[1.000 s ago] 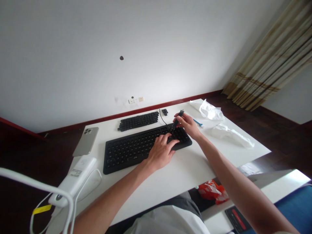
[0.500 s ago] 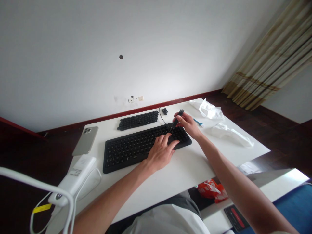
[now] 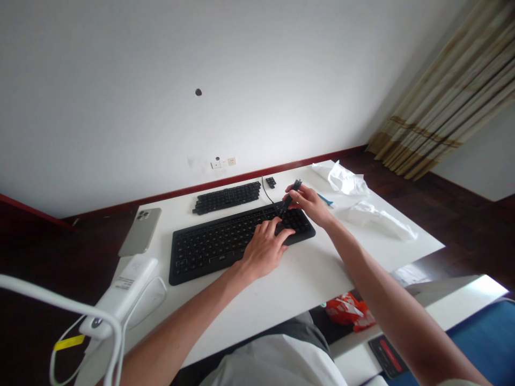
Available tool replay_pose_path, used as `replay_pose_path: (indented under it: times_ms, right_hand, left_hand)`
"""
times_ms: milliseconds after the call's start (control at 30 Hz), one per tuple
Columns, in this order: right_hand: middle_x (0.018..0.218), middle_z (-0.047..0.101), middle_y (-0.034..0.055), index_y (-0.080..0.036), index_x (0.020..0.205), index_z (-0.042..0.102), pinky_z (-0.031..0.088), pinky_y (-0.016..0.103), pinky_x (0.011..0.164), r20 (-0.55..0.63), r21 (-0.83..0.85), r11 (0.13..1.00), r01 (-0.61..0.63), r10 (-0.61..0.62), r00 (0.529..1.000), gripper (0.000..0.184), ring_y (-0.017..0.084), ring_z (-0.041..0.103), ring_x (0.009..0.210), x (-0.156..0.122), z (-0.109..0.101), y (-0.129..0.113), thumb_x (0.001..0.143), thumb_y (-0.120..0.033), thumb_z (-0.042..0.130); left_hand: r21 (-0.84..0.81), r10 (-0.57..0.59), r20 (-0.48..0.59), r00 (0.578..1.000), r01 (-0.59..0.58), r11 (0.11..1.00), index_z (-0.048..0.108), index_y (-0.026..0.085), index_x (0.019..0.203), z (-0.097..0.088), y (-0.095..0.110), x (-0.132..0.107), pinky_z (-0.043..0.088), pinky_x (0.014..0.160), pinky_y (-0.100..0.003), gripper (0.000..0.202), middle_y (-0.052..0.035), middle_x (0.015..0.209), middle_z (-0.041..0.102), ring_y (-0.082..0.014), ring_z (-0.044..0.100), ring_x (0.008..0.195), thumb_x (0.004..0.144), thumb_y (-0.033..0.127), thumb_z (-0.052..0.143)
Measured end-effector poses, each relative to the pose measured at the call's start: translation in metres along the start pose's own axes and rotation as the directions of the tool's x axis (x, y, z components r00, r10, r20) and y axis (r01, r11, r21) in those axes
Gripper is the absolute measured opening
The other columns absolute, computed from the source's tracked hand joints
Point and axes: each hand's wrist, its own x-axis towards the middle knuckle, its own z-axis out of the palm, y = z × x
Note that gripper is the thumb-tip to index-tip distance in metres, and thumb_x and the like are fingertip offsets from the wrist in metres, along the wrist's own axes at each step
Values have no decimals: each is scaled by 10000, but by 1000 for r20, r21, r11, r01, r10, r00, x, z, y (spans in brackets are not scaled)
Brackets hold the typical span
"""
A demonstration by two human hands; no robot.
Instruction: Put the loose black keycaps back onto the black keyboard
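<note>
A black keyboard (image 3: 213,249) lies at a slant on the white desk, its key area showing rows of small bare fittings where caps would sit. My left hand (image 3: 265,246) rests over its right part, thumb apart from the fingers and fingertips on the keys. Just beyond it, my right hand (image 3: 308,202) is closed around a slim black pen-like tool (image 3: 292,194). The tool leans with its lower end down at the keyboard, close to my left fingertips; its exact tip is hard to make out. Behind the keyboard sit rows of loose black keycaps (image 3: 227,197) and a smaller keycap group (image 3: 271,183).
A phone (image 3: 140,230) and a white power strip (image 3: 120,292) with cables are at the left. Crumpled white wrappings (image 3: 346,179) and a blue tool (image 3: 325,199) lie at the right. A red bag (image 3: 348,311) shows below the desk edge.
Hardly anything differs. The whole view has shifted slightly, and both hands keep their places at the keyboard, with the black tool still in my right hand.
</note>
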Motion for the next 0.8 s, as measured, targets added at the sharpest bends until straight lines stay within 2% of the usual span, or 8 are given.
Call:
replay_pose_path:
  times_ms: [133, 267, 367, 500, 667, 800]
  right_hand:
    - [948, 754, 82, -205, 1069, 647, 653, 362, 783, 0, -27, 1000, 10, -10, 1000, 522, 231, 730, 886, 0, 1, -1, 867, -679, 733]
    - [963, 760, 84, -198, 1074, 659, 645, 361, 773, 53, -38, 999, 7, -5, 999, 497, 233, 732, 890, 0, -3, -2, 888, -654, 722]
    - [966, 772, 86, -186, 1042, 702, 633, 374, 779, 123, -140, 989, 42, -25, 992, 459, 239, 731, 864, -2, -5, -2, 870, -607, 763]
    - [979, 791, 77, -186, 1037, 744, 622, 398, 833, 227, -230, 971, 66, -12, 974, 398, 253, 741, 878, -6, -3, -3, 861, -540, 791]
    - [915, 785, 55, -190, 1070, 744, 601, 362, 765, 319, -291, 953, 83, 15, 948, 352, 234, 730, 827, -9, -2, -10, 888, -490, 770]
    - [974, 793, 61, -192, 1079, 740, 589, 348, 785, 415, -297, 945, 139, -3, 910, 316, 230, 729, 865, -10, -4, -17, 932, -471, 715]
  left_hand:
    - [28, 10, -7, 1000, -10, 1000, 572, 319, 1445, -1, 0, -1, 475, 1075, -474, 459, -108, 1521, 479, -294, 517, 1278, 995, 271, 654]
    - [146, 52, -16, 999, -49, 988, 559, 293, 1481, -1, 4, -5, 481, 1048, -468, 438, -142, 1569, 472, -300, 527, 1283, 1043, 290, 565]
    - [236, 61, -16, 998, -56, 970, 542, 269, 1506, -1, 10, -8, 487, 1025, -456, 443, -167, 1602, 463, -301, 537, 1286, 1065, 271, 496]
    - [313, 68, -7, 998, -62, 948, 535, 244, 1521, -1, 15, -11, 481, 1032, -441, 495, -172, 1595, 491, -303, 542, 1300, 1036, 168, 473]
    - [338, 81, 11, 997, -80, 938, 544, 215, 1519, -3, 16, -13, 482, 1035, -426, 521, -165, 1577, 519, -301, 541, 1302, 1019, 119, 434]
    - [341, 86, 12, 996, -85, 936, 542, 213, 1523, -3, 15, -12, 487, 1034, -424, 521, -160, 1543, 550, -298, 548, 1291, 1024, 124, 423]
